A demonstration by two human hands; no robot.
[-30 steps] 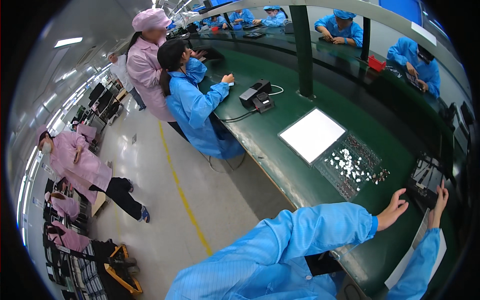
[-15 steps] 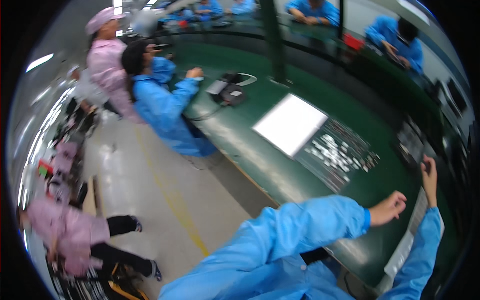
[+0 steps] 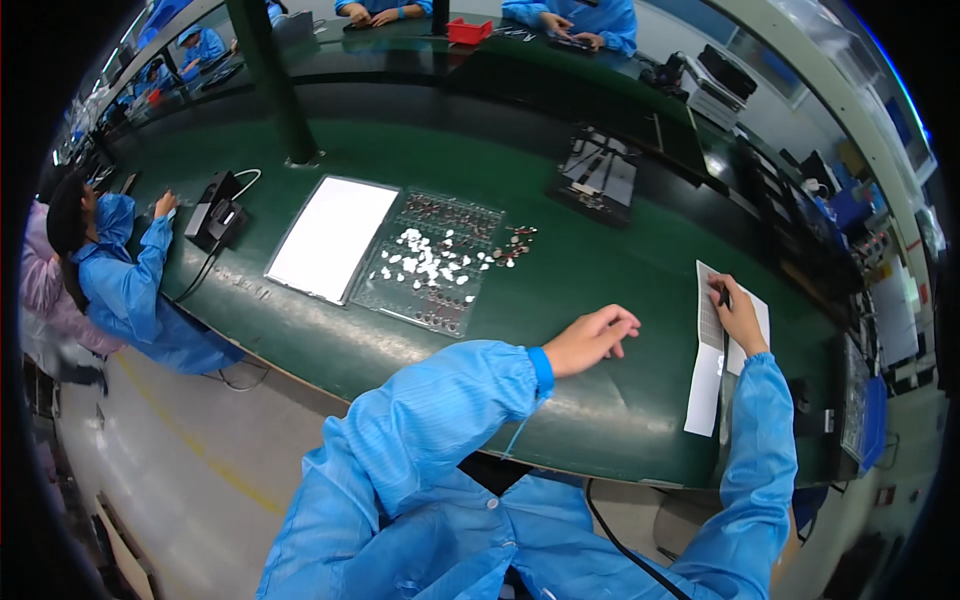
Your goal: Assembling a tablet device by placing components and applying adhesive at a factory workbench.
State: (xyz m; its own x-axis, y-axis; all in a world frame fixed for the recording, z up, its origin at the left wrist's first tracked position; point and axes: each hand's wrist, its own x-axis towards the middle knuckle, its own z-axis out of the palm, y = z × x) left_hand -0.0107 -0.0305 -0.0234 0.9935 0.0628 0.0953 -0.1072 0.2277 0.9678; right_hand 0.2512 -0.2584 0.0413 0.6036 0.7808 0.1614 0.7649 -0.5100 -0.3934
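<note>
My left hand [image 3: 597,340] hovers over the green table with its fingers loosely bent and apart, holding nothing that I can see. A blue wrist strap [image 3: 541,371] with a thin cord circles that wrist. Farther right, my right hand [image 3: 740,318] rests at some white paper sheets [image 3: 706,388], the upper part printed. A dark pen [image 3: 725,297] sticks out between its fingers. Left of my hands lies a clear plastic tray [image 3: 365,292] with small dark round parts and scattered white pieces. Several loose small parts [image 3: 517,245] lie by its right edge.
A white panel [image 3: 335,240] lies left of the tray. A dark flat device [image 3: 597,175] sits farther back, a black boxy device [image 3: 215,215] with a cable at left. A green post [image 3: 270,85] rises from the table. Co-workers in blue sit left and across, near a red bin [image 3: 469,32].
The view has swung to the right and steadied, so the tray, panel and co-workers shift left. The paper and the pen in my right hand now show clearly.
</note>
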